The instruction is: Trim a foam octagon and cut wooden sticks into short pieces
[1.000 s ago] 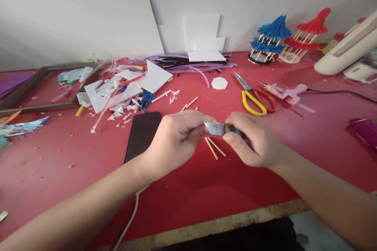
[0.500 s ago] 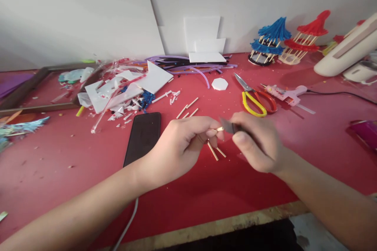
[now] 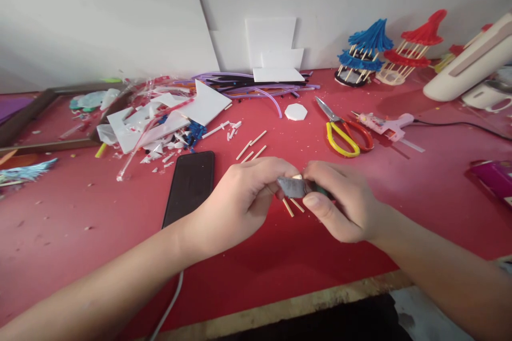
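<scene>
My left hand (image 3: 244,205) is closed on a short wooden stick (image 3: 297,176), and only its pale end shows beyond the fingertips. In my right hand (image 3: 346,202) is a knife (image 3: 292,188) with a broad grey blade and a dark green handle. The blade lies across the stick, its tip close to the left fingers, hiding part of the stick. Below the blade, two more wooden sticks (image 3: 288,208) rest on the red table (image 3: 256,282). Several similar sticks (image 3: 258,152) lie just beyond my left hand.
A phone (image 3: 190,186) with a cable is beside my left forearm. Scissors (image 3: 344,138), a pink glue gun (image 3: 386,125) and a white octagon (image 3: 296,112) sit farther back. White scraps (image 3: 172,122) are heaped left. Blue (image 3: 362,58) and red (image 3: 414,50) stick towers stand at back right.
Half a second ago the knife was lifted away from the stick's end with its blade blurred; now the blade is back across it, as it was one second ago. The view has shifted slightly.
</scene>
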`<state>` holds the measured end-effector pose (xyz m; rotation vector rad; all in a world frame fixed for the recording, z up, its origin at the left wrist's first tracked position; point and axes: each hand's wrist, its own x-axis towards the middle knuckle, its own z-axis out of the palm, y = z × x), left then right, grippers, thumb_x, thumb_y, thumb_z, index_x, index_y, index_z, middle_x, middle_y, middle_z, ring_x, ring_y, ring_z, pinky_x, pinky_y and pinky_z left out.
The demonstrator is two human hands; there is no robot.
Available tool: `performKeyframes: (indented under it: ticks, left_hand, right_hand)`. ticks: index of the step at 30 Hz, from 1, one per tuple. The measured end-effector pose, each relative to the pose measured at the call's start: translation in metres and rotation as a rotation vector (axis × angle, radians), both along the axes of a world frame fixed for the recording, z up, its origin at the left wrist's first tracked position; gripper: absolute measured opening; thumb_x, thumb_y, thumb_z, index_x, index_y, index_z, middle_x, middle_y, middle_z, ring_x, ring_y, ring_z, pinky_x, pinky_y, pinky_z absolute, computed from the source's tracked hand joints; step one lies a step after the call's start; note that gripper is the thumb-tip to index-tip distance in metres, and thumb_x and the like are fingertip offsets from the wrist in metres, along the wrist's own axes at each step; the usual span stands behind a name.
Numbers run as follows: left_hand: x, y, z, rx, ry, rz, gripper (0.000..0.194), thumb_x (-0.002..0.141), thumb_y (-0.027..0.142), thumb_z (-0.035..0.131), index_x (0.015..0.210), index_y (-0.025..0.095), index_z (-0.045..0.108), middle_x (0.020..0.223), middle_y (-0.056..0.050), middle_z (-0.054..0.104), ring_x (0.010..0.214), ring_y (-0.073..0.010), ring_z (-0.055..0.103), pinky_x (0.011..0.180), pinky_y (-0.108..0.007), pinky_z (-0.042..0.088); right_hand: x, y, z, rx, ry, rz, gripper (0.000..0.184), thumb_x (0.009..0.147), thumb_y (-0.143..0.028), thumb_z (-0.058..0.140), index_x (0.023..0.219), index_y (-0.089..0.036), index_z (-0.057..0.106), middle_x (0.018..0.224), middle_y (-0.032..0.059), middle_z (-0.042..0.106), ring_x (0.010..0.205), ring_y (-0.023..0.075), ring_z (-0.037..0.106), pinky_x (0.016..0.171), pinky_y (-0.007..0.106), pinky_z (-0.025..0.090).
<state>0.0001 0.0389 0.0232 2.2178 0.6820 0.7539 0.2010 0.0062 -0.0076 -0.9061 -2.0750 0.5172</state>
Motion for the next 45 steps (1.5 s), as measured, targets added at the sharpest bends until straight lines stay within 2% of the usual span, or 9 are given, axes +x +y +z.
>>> performKeyframes:
  ticks: [12, 16, 18, 24, 28, 34, 40, 42, 45]
  left_hand:
    - [0.0, -0.001, -0.004, 0.079, -0.051, 0.032, 0.038, 0.075, -0.009, 0.035, 0.089, 0.02, 0.056, 0.082, 0.0, 0.065, 0.072, -0.0094, 0.062, 0.064, -0.02, 0.05]
    - [-0.002, -0.004, 0.002, 0.084, -0.077, -0.133, 0.035, 0.078, -0.009, 0.037, 0.084, 0.02, 0.056, 0.078, 0.0, 0.065, 0.074, -0.0107, 0.061, 0.067, -0.022, 0.05]
    - [-0.003, -0.003, 0.004, 0.061, -0.063, -0.094, 0.034, 0.079, -0.009, 0.039, 0.084, 0.019, 0.057, 0.078, 0.0, 0.063, 0.072, -0.01, 0.06, 0.068, -0.021, 0.049]
    - [0.001, 0.005, -0.002, 0.001, 0.081, 0.011, 0.023, 0.09, 0.005, 0.045, 0.089, 0.017, 0.065, 0.084, -0.003, 0.064, 0.076, -0.0119, 0.06, 0.073, -0.023, 0.049]
    - [0.002, 0.003, -0.003, -0.033, 0.115, 0.027, 0.023, 0.091, 0.013, 0.047, 0.078, 0.017, 0.066, 0.077, -0.003, 0.061, 0.069, -0.0121, 0.056, 0.065, -0.023, 0.046]
    - [0.007, 0.003, -0.004, -0.541, -0.062, 0.247, 0.02, 0.081, 0.025, 0.068, 0.097, 0.016, 0.063, 0.081, -0.002, 0.066, 0.068, -0.0115, 0.06, 0.062, -0.023, 0.049]
    - [0.011, 0.0, -0.006, -1.216, -0.487, 0.276, 0.026, 0.069, 0.029, 0.082, 0.078, 0.015, 0.061, 0.07, 0.004, 0.058, 0.063, -0.0058, 0.057, 0.064, -0.019, 0.053]
    - [0.012, -0.002, -0.008, -1.269, -0.525, 0.23, 0.025, 0.071, 0.031, 0.08, 0.074, 0.014, 0.061, 0.068, 0.004, 0.058, 0.063, -0.0067, 0.058, 0.065, -0.021, 0.055]
    - [0.011, 0.0, -0.012, -1.124, -0.452, 0.204, 0.021, 0.08, 0.034, 0.072, 0.08, 0.014, 0.067, 0.07, 0.002, 0.063, 0.063, -0.0079, 0.06, 0.064, -0.021, 0.055]
  right_hand:
    - [-0.003, 0.001, 0.002, 0.026, -0.012, -0.048, 0.02, 0.094, -0.031, 0.046, 0.077, -0.021, 0.043, 0.063, -0.0046, 0.046, 0.051, 0.0082, 0.035, 0.048, 0.024, 0.029]
    - [0.011, 0.017, -0.002, -0.103, 0.001, -0.343, 0.032, 0.097, -0.039, 0.043, 0.071, -0.022, 0.039, 0.056, -0.006, 0.037, 0.049, 0.0093, 0.036, 0.046, 0.025, 0.027]
    - [0.018, 0.022, -0.004, -0.079, 0.065, -0.458, 0.032, 0.098, -0.04, 0.041, 0.071, -0.022, 0.042, 0.059, -0.0047, 0.04, 0.052, 0.01, 0.039, 0.049, 0.025, 0.03]
    - [0.007, 0.01, -0.007, 0.051, 0.062, -0.178, 0.019, 0.083, -0.03, 0.065, 0.084, -0.021, 0.048, 0.066, -0.006, 0.044, 0.053, 0.0075, 0.038, 0.05, 0.022, 0.033]
    - [0.0, 0.005, -0.013, 0.138, -0.001, -0.11, 0.017, 0.082, -0.012, 0.061, 0.084, -0.022, 0.047, 0.066, -0.0059, 0.044, 0.054, 0.0082, 0.037, 0.051, 0.022, 0.033]
    - [0.002, 0.005, -0.015, 0.146, -0.011, -0.149, 0.016, 0.083, -0.009, 0.056, 0.084, -0.022, 0.048, 0.065, -0.0047, 0.047, 0.054, 0.0099, 0.04, 0.051, 0.024, 0.035]
    - [-0.003, 0.003, -0.018, 0.409, -0.04, -0.083, 0.011, 0.086, -0.011, 0.058, 0.089, -0.02, 0.052, 0.067, -0.0013, 0.054, 0.057, 0.0114, 0.046, 0.054, 0.025, 0.039]
    - [-0.006, 0.004, -0.02, 0.423, -0.099, -0.036, 0.012, 0.086, -0.011, 0.059, 0.089, -0.021, 0.052, 0.07, -0.0002, 0.057, 0.06, 0.0121, 0.049, 0.056, 0.026, 0.041]
    - [-0.007, 0.006, -0.023, 0.389, -0.148, 0.049, 0.01, 0.089, -0.024, 0.061, 0.091, -0.02, 0.052, 0.074, 0.0016, 0.059, 0.065, 0.0137, 0.053, 0.058, 0.026, 0.042]
